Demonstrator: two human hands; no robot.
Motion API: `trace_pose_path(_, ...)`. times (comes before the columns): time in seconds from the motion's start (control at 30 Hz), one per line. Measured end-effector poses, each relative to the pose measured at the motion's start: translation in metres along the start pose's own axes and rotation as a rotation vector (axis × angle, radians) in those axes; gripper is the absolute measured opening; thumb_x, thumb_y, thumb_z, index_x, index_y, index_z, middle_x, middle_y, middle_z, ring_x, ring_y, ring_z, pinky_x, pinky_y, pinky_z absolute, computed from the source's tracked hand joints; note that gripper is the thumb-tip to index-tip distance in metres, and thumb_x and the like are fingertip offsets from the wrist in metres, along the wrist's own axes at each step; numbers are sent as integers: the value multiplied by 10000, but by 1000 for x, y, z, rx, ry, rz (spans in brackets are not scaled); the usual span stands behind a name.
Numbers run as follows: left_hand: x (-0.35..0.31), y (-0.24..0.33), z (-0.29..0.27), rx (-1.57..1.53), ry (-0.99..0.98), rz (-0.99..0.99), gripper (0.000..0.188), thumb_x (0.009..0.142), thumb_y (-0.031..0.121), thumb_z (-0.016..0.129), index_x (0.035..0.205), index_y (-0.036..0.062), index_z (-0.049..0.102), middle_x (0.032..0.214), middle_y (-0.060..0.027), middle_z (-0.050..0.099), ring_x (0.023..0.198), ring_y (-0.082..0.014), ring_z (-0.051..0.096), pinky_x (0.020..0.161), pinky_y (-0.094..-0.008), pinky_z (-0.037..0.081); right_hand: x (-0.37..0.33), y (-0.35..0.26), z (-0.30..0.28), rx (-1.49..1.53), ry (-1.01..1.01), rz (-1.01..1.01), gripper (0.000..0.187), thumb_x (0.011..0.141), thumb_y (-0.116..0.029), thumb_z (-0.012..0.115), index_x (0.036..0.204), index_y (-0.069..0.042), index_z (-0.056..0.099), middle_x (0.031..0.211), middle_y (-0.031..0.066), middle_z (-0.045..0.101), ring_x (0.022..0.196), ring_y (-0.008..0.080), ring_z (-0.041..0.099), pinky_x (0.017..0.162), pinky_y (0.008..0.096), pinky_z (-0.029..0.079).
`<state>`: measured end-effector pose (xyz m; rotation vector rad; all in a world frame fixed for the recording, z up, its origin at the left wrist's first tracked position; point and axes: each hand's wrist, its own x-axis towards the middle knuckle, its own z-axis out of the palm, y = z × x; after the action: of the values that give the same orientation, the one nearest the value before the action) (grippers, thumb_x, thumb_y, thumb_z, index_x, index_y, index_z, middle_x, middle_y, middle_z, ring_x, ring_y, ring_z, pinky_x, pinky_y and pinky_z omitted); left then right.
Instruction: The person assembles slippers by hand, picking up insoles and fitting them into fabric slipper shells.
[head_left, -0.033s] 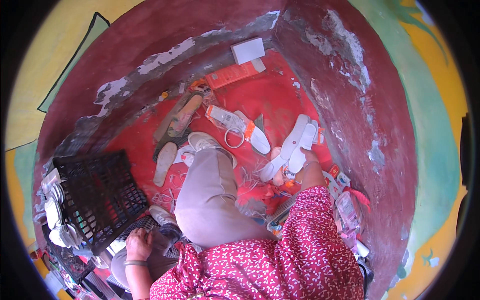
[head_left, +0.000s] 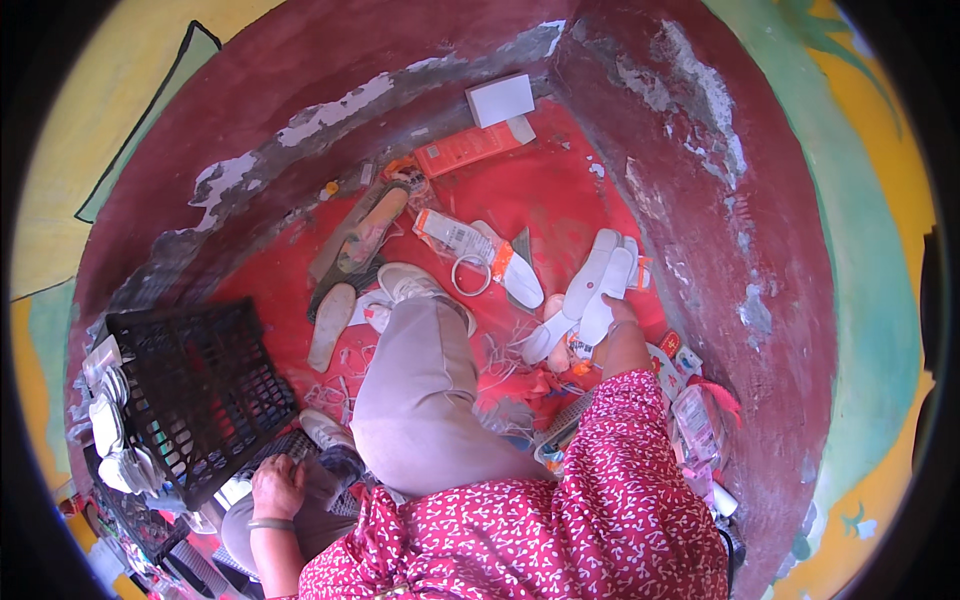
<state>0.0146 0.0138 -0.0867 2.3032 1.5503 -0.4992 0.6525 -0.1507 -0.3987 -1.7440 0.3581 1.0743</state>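
Note:
At the right, my right hand (head_left: 622, 322) is closed on the heel end of a white insole (head_left: 612, 295). Another white insole (head_left: 590, 275) lies beside it, partly overlapped, and a further white insole (head_left: 546, 338) is just to the left. An orange and white packet (head_left: 580, 347) shows under the insoles, partly hidden. On my bent left leg rests my left hand (head_left: 278, 487), its fingers loosely bent with nothing in them and a bracelet at the wrist.
A black plastic crate (head_left: 205, 395) stands tilted at left, with white insoles (head_left: 108, 430) beside it. Packaged insoles (head_left: 455, 235), a white ring (head_left: 471, 275) and worn insoles (head_left: 331, 327) lie on the red floor (head_left: 540, 190). An orange box (head_left: 468, 148) and a white box (head_left: 500, 100) sit by the wall (head_left: 700, 250).

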Motion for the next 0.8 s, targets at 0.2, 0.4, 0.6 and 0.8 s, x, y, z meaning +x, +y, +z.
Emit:
trace_pose_path(0.2,0,-1,5,-6,-3,0,206,782,223,610,751,23,572,799,-167,602,797,-354,587,705,-446,473,-34,-37,4,-54,-47,-137,448,783,-63,654,1213,-33,534,1097,99,623,996,269,601,870,412,463)
trace_pose_path(0.4,-4,9,-3,-21,24,5,198,786,218,609,759,25,573,811,-164,604,808,-347,586,715,-441,473,-45,-62,-21,-8,62,-258,463,767,-63,674,1209,-28,538,1018,109,643,885,285,632,782,413,499)
trace_pose_path(0.6,-10,7,-7,-35,52,9,200,791,216,611,743,30,557,783,-156,590,783,-346,577,692,-444,463,-15,-57,-16,-666,288,-374,437,741,-101,692,1154,-18,573,1012,115,653,869,235,638,767,360,497)
trace_pose_path(0.8,-9,6,-8,-48,68,18,199,784,212,623,736,30,559,768,-155,589,774,-342,578,688,-441,464,5,-52,-31,-378,162,-400,410,766,-76,671,1155,-1,564,1011,116,650,871,253,637,764,378,505)
